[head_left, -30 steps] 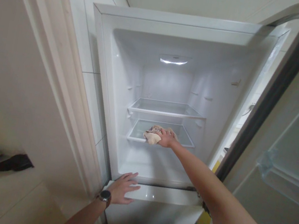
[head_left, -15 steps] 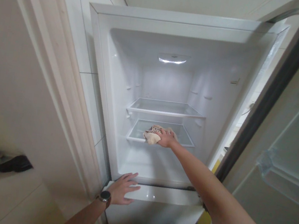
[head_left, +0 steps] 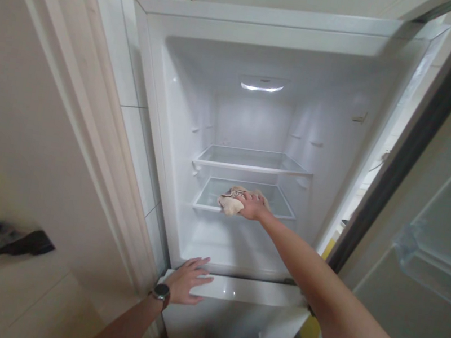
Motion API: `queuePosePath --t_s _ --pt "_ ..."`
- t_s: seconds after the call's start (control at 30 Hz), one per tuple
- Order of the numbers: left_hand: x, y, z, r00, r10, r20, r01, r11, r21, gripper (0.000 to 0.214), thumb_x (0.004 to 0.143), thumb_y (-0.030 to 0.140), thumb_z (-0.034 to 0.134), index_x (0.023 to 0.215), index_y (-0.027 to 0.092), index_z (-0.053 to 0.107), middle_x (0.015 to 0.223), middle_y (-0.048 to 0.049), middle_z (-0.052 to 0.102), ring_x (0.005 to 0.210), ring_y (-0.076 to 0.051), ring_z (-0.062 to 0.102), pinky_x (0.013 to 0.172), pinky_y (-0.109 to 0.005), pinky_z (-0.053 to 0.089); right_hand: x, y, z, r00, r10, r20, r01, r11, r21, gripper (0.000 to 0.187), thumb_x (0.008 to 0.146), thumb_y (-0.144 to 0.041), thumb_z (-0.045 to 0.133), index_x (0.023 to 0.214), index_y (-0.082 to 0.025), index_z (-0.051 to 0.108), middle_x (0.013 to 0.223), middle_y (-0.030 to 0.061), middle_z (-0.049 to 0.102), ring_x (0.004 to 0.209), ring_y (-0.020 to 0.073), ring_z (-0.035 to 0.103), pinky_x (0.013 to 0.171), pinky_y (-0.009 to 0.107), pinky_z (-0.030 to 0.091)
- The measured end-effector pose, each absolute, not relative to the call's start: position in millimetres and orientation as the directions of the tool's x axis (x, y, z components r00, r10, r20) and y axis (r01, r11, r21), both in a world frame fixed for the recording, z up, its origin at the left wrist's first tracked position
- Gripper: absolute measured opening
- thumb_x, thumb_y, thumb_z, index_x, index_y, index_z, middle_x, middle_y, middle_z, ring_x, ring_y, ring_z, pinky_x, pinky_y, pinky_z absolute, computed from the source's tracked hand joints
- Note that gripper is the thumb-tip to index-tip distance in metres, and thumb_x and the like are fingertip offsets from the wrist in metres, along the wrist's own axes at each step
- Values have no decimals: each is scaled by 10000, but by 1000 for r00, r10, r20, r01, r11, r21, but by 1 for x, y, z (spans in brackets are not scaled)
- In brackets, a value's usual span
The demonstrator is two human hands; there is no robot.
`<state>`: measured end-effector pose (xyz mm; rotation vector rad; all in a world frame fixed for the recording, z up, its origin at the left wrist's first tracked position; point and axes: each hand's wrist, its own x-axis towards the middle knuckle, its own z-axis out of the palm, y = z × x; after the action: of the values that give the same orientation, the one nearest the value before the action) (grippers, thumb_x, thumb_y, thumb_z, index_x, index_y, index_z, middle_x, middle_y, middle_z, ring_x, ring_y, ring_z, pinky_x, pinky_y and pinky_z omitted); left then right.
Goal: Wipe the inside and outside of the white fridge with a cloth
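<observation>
On the lower shelf of an open fridge, a bunched cloth lies with its long axis running left to right, roughly along the shelf's front edge, its pale left end drooping over that edge toward the viewer. The right hand holds it from above, fingers spread across it. The left hand, fingers wide, rests on the white ledge below; a watch circles its wrist.

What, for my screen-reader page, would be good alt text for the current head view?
The right hand rests on a patterned cloth on the lower shelf of an open, lit refrigerator. The left hand, watch at its wrist, is spread over the white ledge below.
</observation>
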<state>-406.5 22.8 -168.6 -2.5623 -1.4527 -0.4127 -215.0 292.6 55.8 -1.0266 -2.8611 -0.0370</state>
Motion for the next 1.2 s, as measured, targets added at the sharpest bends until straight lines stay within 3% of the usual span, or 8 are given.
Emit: queuePosePath --t_s 0.27,0.87,1.2 --pt "-406 22 -167 485 816 315 859 -512 3 619 845 479 740 1423 279 648 1326 -75 715 1511 -380 415 1197 -568 331 -214 289 59 -770 633 84 635 773 -6 730 925 -573 511 1621 -472 316 1683 68 311 1493 445 354 1190 709 232" --pt "-407 22 -169 475 813 336 859 -512 25 625 844 495 746 1428 296 647 1314 -80 716 1531 -348 394 1236 -531 306 -218 297 51 -767 633 103 636 771 -3 734 924 -618 504 1619 -469 322 1689 73 301 1486 457 366 1189 728 217" --pt "-408 23 -168 486 819 304 859 -512 7 647 825 481 757 1429 279 646 1329 -79 712 1518 -379 404 1217 -579 321 -217 293 56 -763 640 88 642 766 -7 747 923 -613 510 1627 -464 309 1691 78 300 1483 445 380 1195 718 213"
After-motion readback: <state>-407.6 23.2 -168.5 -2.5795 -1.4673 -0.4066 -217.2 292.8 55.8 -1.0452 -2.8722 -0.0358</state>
